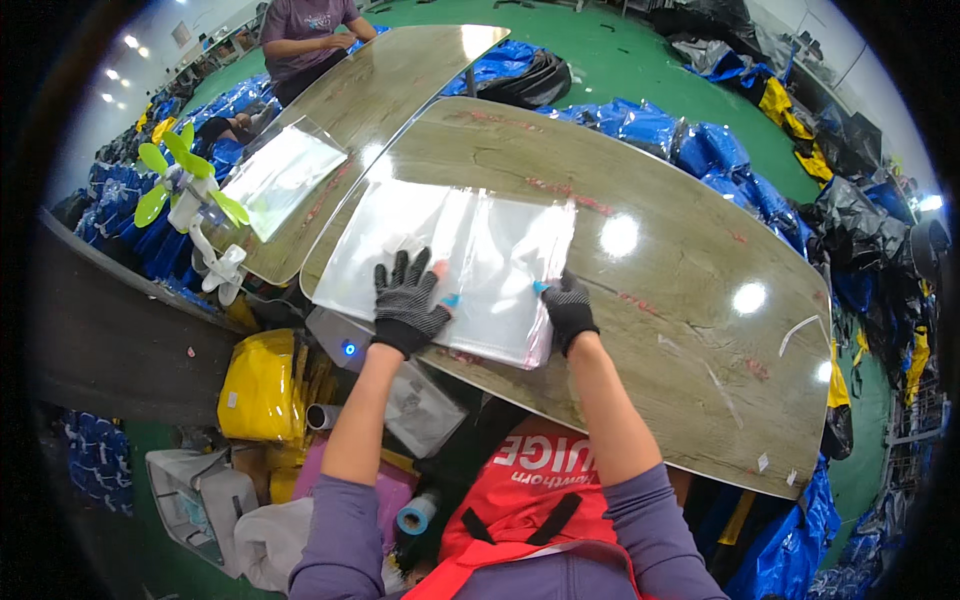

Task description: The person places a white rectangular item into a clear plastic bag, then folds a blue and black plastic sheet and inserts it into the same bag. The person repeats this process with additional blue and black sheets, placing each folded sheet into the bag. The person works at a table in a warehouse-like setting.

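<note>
A wide, wood-patterned worktop (pixel 650 330) carries a stack of clear plastic bags (pixel 440 260) near its front edge, with a second worktop (pixel 390 90) and another clear stack (pixel 280 175) beyond. The gloved left hand (pixel 408 300) lies flat, fingers spread, on the bags. The gloved right hand (pixel 568 308) rests at the stack's right corner, its grip narrow, pinching the edge of the bags.
</note>
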The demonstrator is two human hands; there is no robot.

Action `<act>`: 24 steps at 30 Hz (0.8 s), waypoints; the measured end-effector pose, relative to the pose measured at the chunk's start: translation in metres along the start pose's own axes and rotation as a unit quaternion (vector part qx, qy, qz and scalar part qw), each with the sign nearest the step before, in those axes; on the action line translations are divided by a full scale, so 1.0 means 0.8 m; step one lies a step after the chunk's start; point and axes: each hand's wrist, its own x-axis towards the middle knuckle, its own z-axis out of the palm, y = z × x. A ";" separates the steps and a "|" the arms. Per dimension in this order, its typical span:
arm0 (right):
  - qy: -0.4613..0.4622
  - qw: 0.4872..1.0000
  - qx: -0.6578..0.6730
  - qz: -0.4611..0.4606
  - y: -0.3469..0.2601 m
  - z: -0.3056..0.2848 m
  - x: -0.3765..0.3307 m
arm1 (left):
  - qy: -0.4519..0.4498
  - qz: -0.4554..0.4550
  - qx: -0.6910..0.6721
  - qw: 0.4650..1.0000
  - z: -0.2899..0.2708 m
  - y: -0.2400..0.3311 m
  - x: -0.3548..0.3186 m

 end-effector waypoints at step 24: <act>0.055 0.993 0.105 -0.010 -0.014 0.060 -0.012 | 0.021 0.036 0.050 0.998 0.013 -0.077 0.011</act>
